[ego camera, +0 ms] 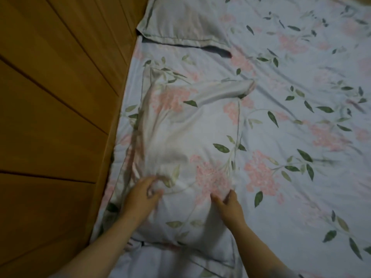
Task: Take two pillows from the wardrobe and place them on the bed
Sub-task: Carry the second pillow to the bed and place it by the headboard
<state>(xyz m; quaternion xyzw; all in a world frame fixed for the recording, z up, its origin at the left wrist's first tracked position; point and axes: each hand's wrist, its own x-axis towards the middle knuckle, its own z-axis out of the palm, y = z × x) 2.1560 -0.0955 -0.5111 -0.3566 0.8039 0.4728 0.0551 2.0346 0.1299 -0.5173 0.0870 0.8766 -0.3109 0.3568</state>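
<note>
A pale blue pillow (186, 141) with pink flowers and green leaves lies on the bed (301, 97), whose sheet has the same print, close to the wooden headboard. My left hand (141, 195) rests on the pillow's near left part, fingers curled and pinching a fold of its cover. My right hand (228, 207) presses on the pillow's near right part with thumb and fingers slightly apart. A second pillow (180, 19), plain pale blue on top, lies farther along the headboard at the top of the view.
A brown wooden headboard (56, 117) with panel grooves fills the left side. The flowered sheet spreads wrinkled to the right of both pillows. A dark gap (218, 52) shows under the far pillow's edge.
</note>
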